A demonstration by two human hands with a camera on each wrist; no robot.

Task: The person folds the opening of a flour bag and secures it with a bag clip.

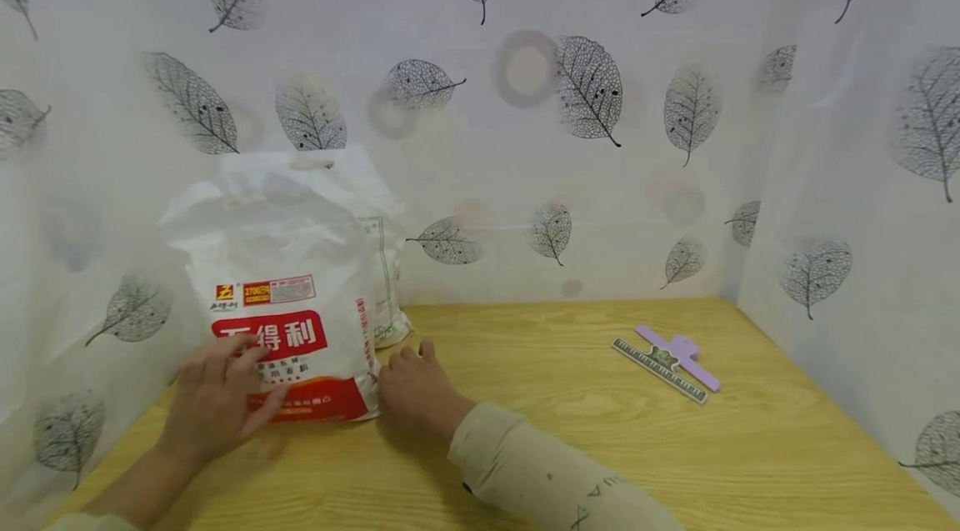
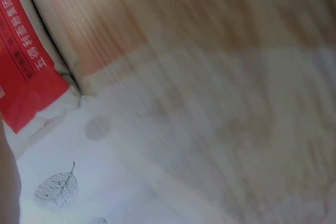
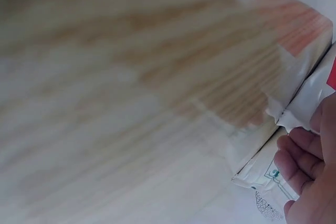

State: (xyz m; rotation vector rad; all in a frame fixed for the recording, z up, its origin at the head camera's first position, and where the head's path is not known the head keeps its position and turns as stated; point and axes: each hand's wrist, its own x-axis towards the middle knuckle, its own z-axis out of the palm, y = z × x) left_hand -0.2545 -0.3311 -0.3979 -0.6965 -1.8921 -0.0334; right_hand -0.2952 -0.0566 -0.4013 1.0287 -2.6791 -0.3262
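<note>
A white flour bag [image 1: 292,239] with red panels and printed characters stands upright at the left of the table. My left hand [image 1: 217,398] rests on its lower front, fingers spread over the red label. At the bag's lower right corner, my right hand [image 1: 420,393] has its fingers curled; in the right wrist view the white corner lies between the thumb and forefinger of that hand [image 3: 310,156]. Red printing on the bag [image 2: 31,61] fills the upper left of the left wrist view.
Behind the flour bag stands a second white bag [image 1: 386,281] with green print. A purple clip [image 1: 678,352] and a clip with a black-and-white patterned bar [image 1: 660,368] lie together on the wooden table [image 1: 555,423]. Leaf-patterned sheeting [image 1: 517,206] encloses the back and sides.
</note>
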